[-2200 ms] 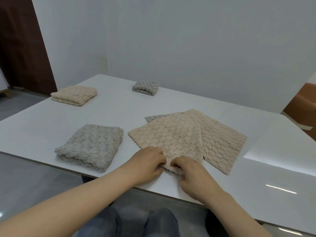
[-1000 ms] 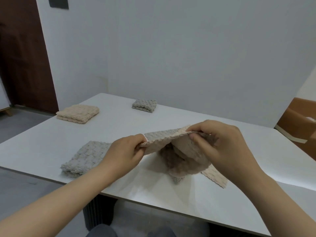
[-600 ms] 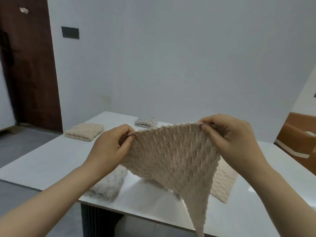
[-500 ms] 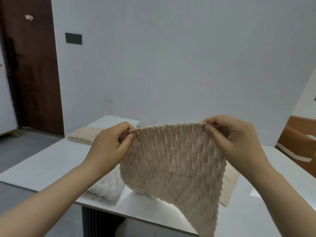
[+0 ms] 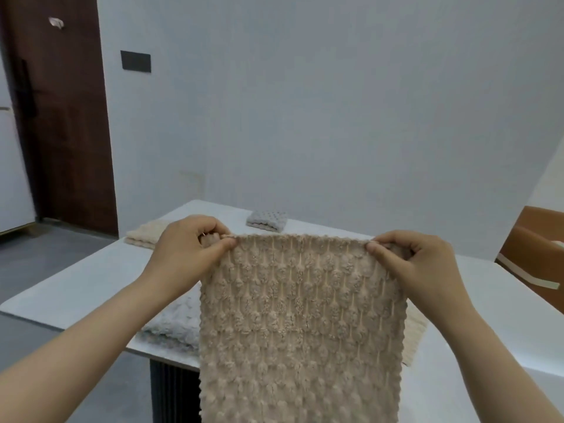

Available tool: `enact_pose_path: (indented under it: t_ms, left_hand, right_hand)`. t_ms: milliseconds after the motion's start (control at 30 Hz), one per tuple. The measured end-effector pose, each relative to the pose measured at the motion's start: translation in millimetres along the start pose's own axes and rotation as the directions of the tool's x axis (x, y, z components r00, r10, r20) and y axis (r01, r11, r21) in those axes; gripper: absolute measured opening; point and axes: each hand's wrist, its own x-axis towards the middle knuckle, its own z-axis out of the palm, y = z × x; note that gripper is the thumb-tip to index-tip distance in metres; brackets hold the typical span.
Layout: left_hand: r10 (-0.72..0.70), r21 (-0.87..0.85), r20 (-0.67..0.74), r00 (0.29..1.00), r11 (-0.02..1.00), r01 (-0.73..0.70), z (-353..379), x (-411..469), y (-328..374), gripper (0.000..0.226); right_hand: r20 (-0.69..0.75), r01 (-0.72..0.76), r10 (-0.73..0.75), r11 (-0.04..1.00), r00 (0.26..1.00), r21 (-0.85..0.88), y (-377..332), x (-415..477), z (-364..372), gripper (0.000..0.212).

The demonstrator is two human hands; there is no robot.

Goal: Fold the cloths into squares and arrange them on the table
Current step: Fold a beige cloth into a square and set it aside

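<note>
The beige bobbled cloth (image 5: 299,315) hangs upright, spread flat.

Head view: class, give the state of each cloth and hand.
Held beige cloth: unfolded, hanging.
Left hand: pinches its top-left corner.
Right hand: pinches its top-right corner.
Near grey cloth: folded.
Far grey cloth: folded.
Far beige cloth: folded.
Right beige cloth: flat, mostly hidden.

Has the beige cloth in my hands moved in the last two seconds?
Yes: the cloth rose off the table and now hangs from the left hand and right hand.
</note>
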Motion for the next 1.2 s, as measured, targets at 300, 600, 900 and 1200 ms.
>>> enact_pose_path:
  t_ms: [300, 600, 900, 1200]
  left_hand:
    - [-0.197, -0.053, 0.009, 0.980, 0.979, 0.197, 31, 2, -36, 0.008]
    - [-0.428, -0.460, 0.153, 0.891, 0.767, 0.448, 53, -11, -29, 0.012]
    - [-0.495, -0.583, 0.207, 0.844, 0.630, 0.513, 67, -46, -14, 0.010]
    - [-0.486, -0.660, 0.182, 0.855, 0.584, 0.473, 64, -66, -2, 0.019]
  right_hand:
    - [0.034, -0.173, 0.173, 0.985, 0.984, -0.003, 31, -4, 41, 0.004]
    - [0.094, -0.250, 0.238, 0.956, 0.967, 0.156, 27, -20, 62, 0.019]
    - [0.212, -0.290, 0.236, 0.916, 0.948, 0.278, 3, -39, 77, 0.023]
    - [0.379, -0.409, 0.264, 0.828, 0.887, 0.383, -22, -57, 92, 0.018]
